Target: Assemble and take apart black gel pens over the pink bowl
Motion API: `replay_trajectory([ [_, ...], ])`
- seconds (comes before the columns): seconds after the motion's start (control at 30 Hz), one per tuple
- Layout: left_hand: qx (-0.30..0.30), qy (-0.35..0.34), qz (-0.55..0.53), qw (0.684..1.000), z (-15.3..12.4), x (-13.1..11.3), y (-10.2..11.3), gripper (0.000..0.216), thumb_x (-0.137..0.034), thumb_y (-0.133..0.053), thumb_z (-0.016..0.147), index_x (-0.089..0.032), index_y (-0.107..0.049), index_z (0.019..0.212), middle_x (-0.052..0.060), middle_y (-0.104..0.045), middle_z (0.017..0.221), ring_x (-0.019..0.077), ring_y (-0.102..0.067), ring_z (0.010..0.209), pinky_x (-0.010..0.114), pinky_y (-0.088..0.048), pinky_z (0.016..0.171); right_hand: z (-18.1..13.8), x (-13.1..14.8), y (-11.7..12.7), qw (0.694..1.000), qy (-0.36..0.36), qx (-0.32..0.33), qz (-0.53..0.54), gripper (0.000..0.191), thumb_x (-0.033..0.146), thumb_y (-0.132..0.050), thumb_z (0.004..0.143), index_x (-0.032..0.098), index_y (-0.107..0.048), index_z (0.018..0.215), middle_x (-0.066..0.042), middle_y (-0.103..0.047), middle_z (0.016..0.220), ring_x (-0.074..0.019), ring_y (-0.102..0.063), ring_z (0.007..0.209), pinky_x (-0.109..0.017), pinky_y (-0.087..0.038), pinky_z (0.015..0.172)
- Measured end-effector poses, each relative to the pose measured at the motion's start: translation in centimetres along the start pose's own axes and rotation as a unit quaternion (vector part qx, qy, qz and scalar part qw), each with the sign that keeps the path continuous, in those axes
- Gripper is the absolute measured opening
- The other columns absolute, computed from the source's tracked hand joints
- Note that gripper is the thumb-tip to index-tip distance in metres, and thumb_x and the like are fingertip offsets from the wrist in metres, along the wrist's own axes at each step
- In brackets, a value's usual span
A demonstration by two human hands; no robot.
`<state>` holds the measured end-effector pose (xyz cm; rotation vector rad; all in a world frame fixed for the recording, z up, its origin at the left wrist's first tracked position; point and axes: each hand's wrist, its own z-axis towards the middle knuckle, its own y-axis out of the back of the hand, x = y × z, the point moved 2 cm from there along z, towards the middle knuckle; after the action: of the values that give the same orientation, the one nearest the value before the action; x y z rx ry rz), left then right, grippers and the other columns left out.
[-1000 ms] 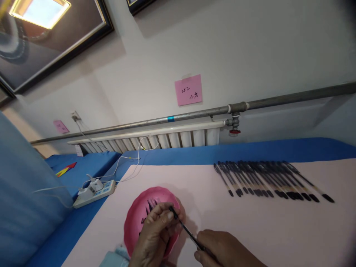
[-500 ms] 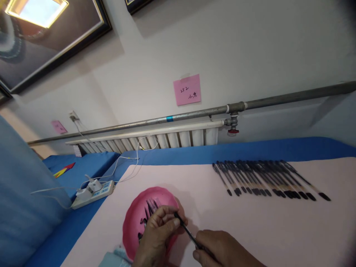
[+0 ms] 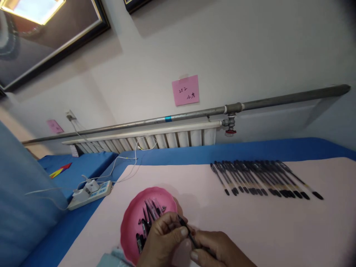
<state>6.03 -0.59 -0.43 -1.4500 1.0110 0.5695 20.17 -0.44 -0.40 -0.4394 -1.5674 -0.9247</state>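
A dark pen [image 3: 191, 237] slants between my two hands, its narrow end pointing up and left. My left hand [image 3: 167, 237] is closed, with thumb and fingers pinched around the pen near that end. My right hand [image 3: 219, 248] wraps around the lower part of the same pen, hiding its far end. Left of my hands, partly covered by my left hand, a pink scalloped bowl [image 3: 128, 218] holds loose pen parts [image 3: 150, 211], some black and some clear. To the right, a row of black pens [image 3: 250, 178] lies side by side on the pink sheet [image 3: 264, 226].
A light blue cloth or packet [image 3: 112, 259] lies by the bowl's near side. On the blue cover [image 3: 167, 157], a white power strip [image 3: 94, 194] with plugs and cables sits at the left. Behind the table run a radiator [image 3: 183, 138] and a metal pipe [image 3: 278, 101].
My right hand has come closer to my left, and less of the pen shows between them. More of the bowl's contents is visible. The whole view has shifted slightly.
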Motion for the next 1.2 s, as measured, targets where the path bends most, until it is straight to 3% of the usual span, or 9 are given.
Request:
replay_trajectory([
  [0.13, -0.040, -0.019, 0.040, 0.998, -0.2, -1.1, 0.1, 0.023, -0.023, -0.080, 0.058, -0.014, -0.068, 0.076, 0.005, -0.069, 0.070, 0.0144, -0.061, 0.065, 0.024, -0.045, 0.063, 0.1, -0.2, 0.5, 0.998, -0.037, -0.037, -0.035, 0.017, 0.027, -0.046, 0.079, 0.020, -0.041, 0.065, 0.005, -0.041, 0.063, -0.0094, -0.040, 0.058, -0.021, -0.031, 0.052],
  [0.27, -0.209, -0.108, 0.120, 0.964, -0.9, -4.7, 2.6, 0.038, -0.032, -0.073, 0.066, -0.018, -0.064, 0.101, 0.009, -0.067, 0.101, 0.0215, -0.061, 0.093, 0.030, -0.046, 0.077, 0.5, -0.8, 2.5, 0.989, -0.102, -0.106, 0.004, 0.021, 0.035, -0.042, 0.083, 0.021, -0.043, 0.068, 0.005, -0.042, 0.056, -0.0107, -0.045, 0.052, -0.021, -0.035, 0.050],
  [0.33, -0.276, -0.144, 0.191, 0.931, -1.0, -5.8, 4.2, 0.033, -0.036, -0.069, 0.070, -0.017, -0.064, 0.097, 0.006, -0.067, 0.093, 0.0203, -0.061, 0.085, 0.029, -0.046, 0.073, 0.7, -1.4, 3.5, 0.983, -0.122, -0.140, 0.001, 0.018, 0.033, -0.040, 0.082, 0.021, -0.045, 0.069, 0.005, -0.046, 0.055, -0.0108, -0.046, 0.050, -0.022, -0.036, 0.049],
  [0.47, -0.243, -0.127, 0.419, 0.865, 0.1, -5.2, 5.5, 0.013, -0.028, -0.061, 0.073, -0.018, -0.068, 0.079, 0.005, -0.067, 0.077, 0.0209, -0.058, 0.073, 0.029, -0.041, 0.067, 0.8, -2.3, 4.3, 0.978, -0.141, -0.150, -0.014, 0.013, 0.027, -0.040, 0.080, 0.021, -0.047, 0.070, 0.004, -0.048, 0.052, -0.0108, -0.045, 0.048, -0.022, -0.035, 0.047],
  [0.63, -0.163, -0.136, 0.610, 0.763, 1.6, -3.8, 3.8, 0.015, -0.020, -0.058, 0.072, -0.021, -0.071, 0.066, 0.010, -0.067, 0.076, 0.0271, -0.055, 0.079, 0.036, -0.033, 0.076, 0.8, -2.1, 4.1, 0.982, -0.129, -0.139, -0.009, 0.014, 0.027, -0.042, 0.079, 0.020, -0.047, 0.068, 0.004, -0.049, 0.053, -0.0111, -0.047, 0.050, -0.022, -0.035, 0.049],
  [0.9, -0.166, -0.121, 0.647, 0.735, 2.1, -3.3, 3.4, 0.019, -0.010, -0.054, 0.067, -0.019, -0.064, 0.053, 0.011, -0.063, 0.066, 0.0276, -0.052, 0.072, 0.039, -0.030, 0.076, 0.8, -2.3, 4.1, 0.984, -0.118, -0.137, -0.010, 0.013, 0.025, -0.042, 0.081, 0.020, -0.047, 0.069, 0.004, -0.048, 0.055, -0.0117, -0.050, 0.054, -0.023, -0.038, 0.054],
  [0.97, -0.178, -0.128, 0.618, 0.755, 1.7, -3.4, 3.2, 0.016, -0.014, -0.054, 0.070, -0.019, -0.066, 0.061, 0.010, -0.064, 0.070, 0.0262, -0.053, 0.073, 0.036, -0.032, 0.072, 0.7, -2.2, 4.0, 0.984, -0.113, -0.134, -0.022, 0.014, 0.025, -0.041, 0.082, 0.019, -0.047, 0.070, 0.004, -0.048, 0.058, -0.0120, -0.051, 0.056, -0.023, -0.039, 0.055],
  [1.1, -0.158, -0.104, 0.416, 0.889, 0.8, -3.4, 2.7, 0.010, -0.027, -0.060, 0.074, -0.020, -0.066, 0.077, 0.003, -0.064, 0.074, 0.0189, -0.055, 0.068, 0.027, -0.037, 0.064, 0.4, -1.6, 3.3, 0.980, -0.073, -0.124, -0.135, 0.020, 0.030, -0.038, 0.087, 0.020, -0.045, 0.072, 0.001, -0.054, 0.065, -0.0123, -0.051, 0.060, -0.023, -0.036, 0.056],
  [1.2, -0.123, -0.051, 0.255, 0.958, 0.4, -3.0, 2.4, 0.015, -0.030, -0.070, 0.068, -0.017, -0.067, 0.076, 0.001, -0.061, 0.067, 0.0130, -0.052, 0.061, 0.023, -0.037, 0.059, 0.1, -1.4, 2.3, 0.961, -0.037, -0.091, -0.260, 0.022, 0.033, -0.037, 0.089, 0.020, -0.046, 0.073, 0.000, -0.057, 0.067, -0.0129, -0.050, 0.058, -0.024, -0.031, 0.054],
])
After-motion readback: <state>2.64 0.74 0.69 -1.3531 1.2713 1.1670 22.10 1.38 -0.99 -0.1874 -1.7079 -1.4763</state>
